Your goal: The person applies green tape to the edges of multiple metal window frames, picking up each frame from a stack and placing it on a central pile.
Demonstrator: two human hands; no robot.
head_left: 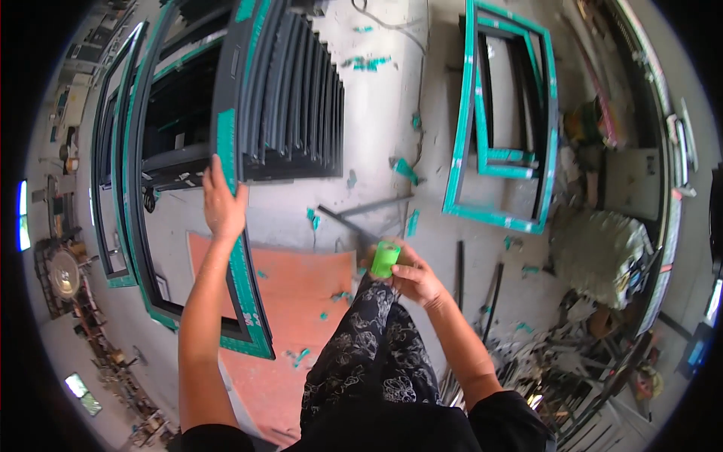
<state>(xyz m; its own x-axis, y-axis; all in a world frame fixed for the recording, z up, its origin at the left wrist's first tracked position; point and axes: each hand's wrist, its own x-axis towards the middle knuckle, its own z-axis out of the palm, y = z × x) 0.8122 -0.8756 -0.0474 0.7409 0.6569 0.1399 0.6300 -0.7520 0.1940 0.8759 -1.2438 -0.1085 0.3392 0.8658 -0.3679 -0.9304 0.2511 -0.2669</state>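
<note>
My left hand (224,207) lies with fingers stretched out against the edge of a tall dark window frame (215,113). Strips of green tape (226,143) run along that frame's face, and my fingertips rest on or beside one strip. In front of my legs, my right hand (416,280) grips a bright green roll of tape (385,258). Its thumb presses on the roll's near side, while the other fingers are partly hidden behind it. A row of dark frames (297,98) stands stacked just beyond the frame I touch.
Another green-taped frame (109,181) stands at the far left. Beyond my right hand is a separate frame (456,181) with green tape. Scraps of green tape (404,170) litter the floor, and an orange-red sheet (294,271) lies underfoot. Metal offcuts (527,384) pile up at the lower right.
</note>
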